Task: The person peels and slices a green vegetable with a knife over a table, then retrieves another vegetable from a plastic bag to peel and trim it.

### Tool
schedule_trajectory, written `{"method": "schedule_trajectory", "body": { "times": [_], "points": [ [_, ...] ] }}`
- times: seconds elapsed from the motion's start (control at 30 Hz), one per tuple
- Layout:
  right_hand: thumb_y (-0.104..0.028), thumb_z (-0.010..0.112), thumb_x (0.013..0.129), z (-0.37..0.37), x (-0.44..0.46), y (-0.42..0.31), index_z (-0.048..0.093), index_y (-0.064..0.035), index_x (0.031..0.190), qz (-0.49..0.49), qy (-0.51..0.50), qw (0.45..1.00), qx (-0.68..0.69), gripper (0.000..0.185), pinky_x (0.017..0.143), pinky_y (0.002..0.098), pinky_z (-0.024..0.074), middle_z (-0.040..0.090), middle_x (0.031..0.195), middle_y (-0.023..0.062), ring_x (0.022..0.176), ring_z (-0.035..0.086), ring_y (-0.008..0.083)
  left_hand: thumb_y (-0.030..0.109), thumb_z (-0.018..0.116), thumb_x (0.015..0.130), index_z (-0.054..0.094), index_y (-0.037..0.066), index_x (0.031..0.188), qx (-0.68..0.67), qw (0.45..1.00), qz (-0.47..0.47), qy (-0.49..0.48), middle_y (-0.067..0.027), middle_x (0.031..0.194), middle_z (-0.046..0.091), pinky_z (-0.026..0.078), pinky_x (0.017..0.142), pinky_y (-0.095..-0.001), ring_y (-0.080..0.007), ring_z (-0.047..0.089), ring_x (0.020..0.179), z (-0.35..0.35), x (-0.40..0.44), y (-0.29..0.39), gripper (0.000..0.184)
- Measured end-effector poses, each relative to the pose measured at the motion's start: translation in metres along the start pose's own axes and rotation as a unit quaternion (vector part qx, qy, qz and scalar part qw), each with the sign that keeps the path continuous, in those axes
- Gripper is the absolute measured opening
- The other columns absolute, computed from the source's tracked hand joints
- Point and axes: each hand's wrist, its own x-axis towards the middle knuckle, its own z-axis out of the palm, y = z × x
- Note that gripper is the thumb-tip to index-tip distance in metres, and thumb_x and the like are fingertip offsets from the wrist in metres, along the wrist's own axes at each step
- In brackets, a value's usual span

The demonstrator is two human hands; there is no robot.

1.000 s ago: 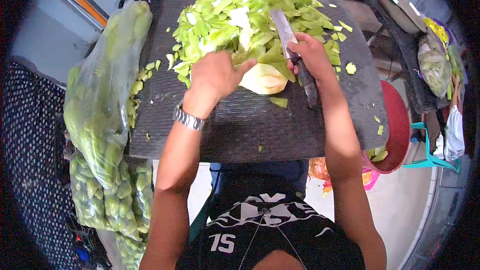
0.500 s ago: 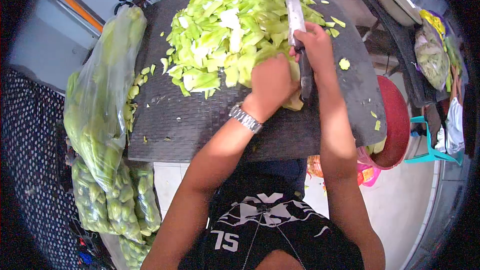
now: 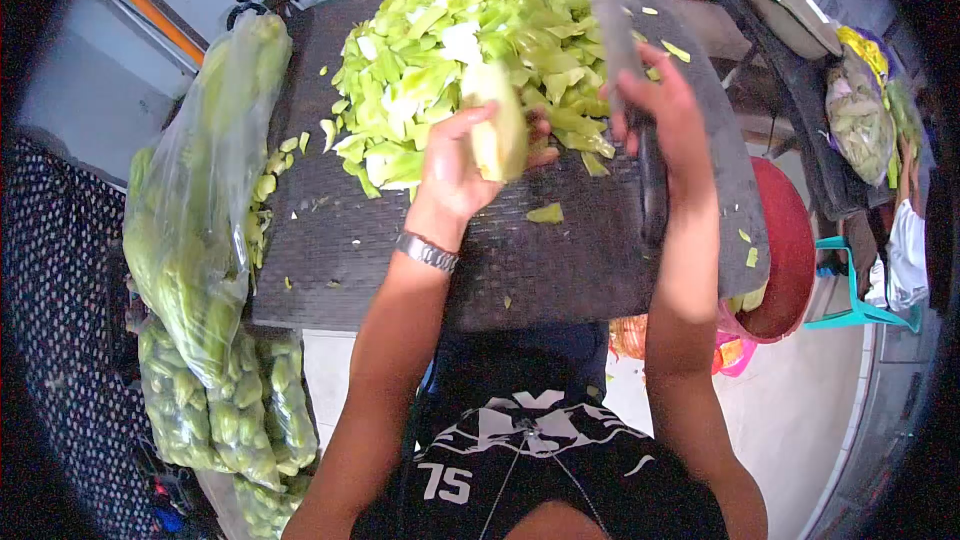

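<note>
My left hand, a metal watch at its wrist, is wrapped round a long pale green vegetable, smeared by motion. It holds the vegetable tilted above the near edge of a heap of thin green peelings. To the right, my right hand grips a knife by its dark handle. The blade points away from me and is blurred; it is apart from the vegetable. Both hands are over a dark, ridged tabletop. One loose green piece lies between them.
Clear plastic bags of green vegetables stand along the left edge, with more bags below. Right of the table are a red tub and a teal stool. A bagged bundle lies on a dark surface farther right.
My left hand has moved left and lifted the vegetable, turning so its palm side shows. My right hand with the knife has shifted right, away from it.
</note>
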Motion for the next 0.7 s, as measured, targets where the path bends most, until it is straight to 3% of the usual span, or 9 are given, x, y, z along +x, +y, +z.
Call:
{"method": "schedule_trajectory", "body": {
  "times": [0.03, 0.1, 0.2, 0.3, 0.33, 0.47, 0.57, 0.6, 0.7],
  "points": [
    [-0.014, 0.065, 0.095, 0.008, -0.015, -0.003, 0.038, -0.002, 0.146, 0.023, -0.037, 0.999, 0.003, 0.059, 0.041, 0.0258, 0.0454, 0.071, 0.086, 0.0137, 0.051, 0.061, 0.0154, 0.028, 0.053, 0.098, 0.041, -0.004, 0.145, -0.035, 0.998, 0.033, -0.028, -0.0256, 0.137, 0.057, 0.05, 0.105, -0.0527, -0.0411, 0.062, 0.119, 0.008, -0.006, 0.007, 0.057],
    [-0.014, 0.063, 0.097, 0.023, -0.046, -0.006, 0.035, -0.0055, 0.15, 0.072, -0.112, 0.991, 0.007, 0.06, 0.041, 0.026, 0.0449, 0.071, 0.086, 0.0136, 0.05, 0.06, 0.0154, 0.044, 0.053, 0.099, 0.047, -0.001, 0.141, -0.011, 0.998, 0.062, 0.0, -0.0234, 0.128, 0.062, 0.051, 0.099, -0.0586, -0.0427, 0.063, 0.114, 0.02, -0.007, 0.022, 0.062],
    [-0.012, 0.06, 0.099, 0.034, -0.081, -0.001, 0.03, -0.0098, 0.154, 0.091, -0.123, 0.988, -0.003, 0.063, 0.04, 0.0263, 0.0446, 0.071, 0.086, 0.0136, 0.049, 0.06, 0.015, 0.061, 0.044, 0.101, 0.046, 0.001, 0.142, 0.029, 0.998, 0.055, -0.006, -0.0226, 0.131, 0.061, 0.047, 0.102, -0.0613, -0.0413, 0.058, 0.123, 0.017, -0.008, 0.038, 0.073],
    [-0.009, 0.059, 0.099, 0.045, -0.111, -0.016, 0.026, -0.01, 0.157, 0.124, -0.096, 0.987, -0.02, 0.067, 0.04, 0.0263, 0.0443, 0.071, 0.085, 0.0129, 0.049, 0.059, 0.0145, 0.062, 0.043, 0.1, 0.045, 0.002, 0.144, -0.181, 0.98, 0.056, -0.065, -0.0231, 0.135, 0.059, 0.044, 0.105, -0.0618, -0.042, 0.056, 0.127, -0.009, -0.002, 0.038, 0.075],
    [-0.007, 0.058, 0.099, 0.051, -0.122, -0.019, 0.026, -0.0118, 0.159, 0.126, -0.077, 0.988, -0.038, 0.068, 0.042, 0.0255, 0.0449, 0.071, 0.084, 0.0111, 0.05, 0.059, 0.0125, 0.063, 0.042, 0.1, 0.043, 0.002, 0.147, -0.191, 0.977, 0.059, -0.078, -0.0228, 0.138, 0.057, 0.04, 0.111, -0.0597, -0.0421, 0.054, 0.129, -0.001, -0.008, 0.034, 0.077],
    [-0.003, 0.056, 0.099, 0.065, -0.146, -0.011, 0.024, -0.0125, 0.161, 0.152, -0.053, 0.983, -0.089, 0.07, 0.042, 0.0225, 0.0424, 0.069, 0.083, 0.0108, 0.051, 0.057, 0.01, 0.063, 0.041, 0.1, 0.041, 0.003, 0.149, -0.146, 0.986, 0.08, -0.003, -0.0207, 0.141, 0.055, 0.037, 0.114, -0.0538, -0.0418, 0.055, 0.124, 0.018, -0.011, 0.029, 0.077],
    [-0.003, 0.055, 0.1, 0.076, -0.152, -0.009, 0.025, -0.0128, 0.161, 0.166, -0.057, 0.978, -0.11, 0.069, 0.043, 0.0226, 0.0428, 0.069, 0.082, 0.01, 0.051, 0.056, 0.0094, 0.063, 0.039, 0.1, 0.038, 0.001, 0.152, -0.12, 0.989, 0.088, -0.009, -0.0209, 0.143, 0.054, 0.039, 0.114, -0.0503, -0.0395, 0.053, 0.13, 0.008, -0.008, 0.027, 0.08],
    [-0.003, 0.055, 0.101, 0.079, -0.154, -0.004, 0.026, -0.0129, 0.161, 0.159, -0.047, 0.98, -0.113, 0.068, 0.044, 0.0224, 0.0431, 0.069, 0.082, 0.0088, 0.052, 0.055, 0.0081, 0.062, 0.041, 0.101, 0.041, 0.008, 0.151, -0.129, 0.988, 0.078, -0.01, -0.0198, 0.143, 0.054, 0.043, 0.11, -0.0507, -0.0395, 0.055, 0.126, 0.008, -0.009, 0.027, 0.074],
    [-0.002, 0.055, 0.101, 0.082, -0.156, 0.006, 0.026, -0.0129, 0.161, 0.156, -0.05, 0.977, -0.138, 0.068, 0.045, 0.0221, 0.0434, 0.069, 0.082, 0.0081, 0.053, 0.054, 0.0071, 0.061, 0.042, 0.101, 0.045, 0.016, 0.149, -0.071, 0.99, 0.12, 0.021, -0.018, 0.139, 0.056, 0.046, 0.106, -0.0512, -0.0396, 0.058, 0.122, 0.013, -0.01, 0.029, 0.065]
  ]
}}
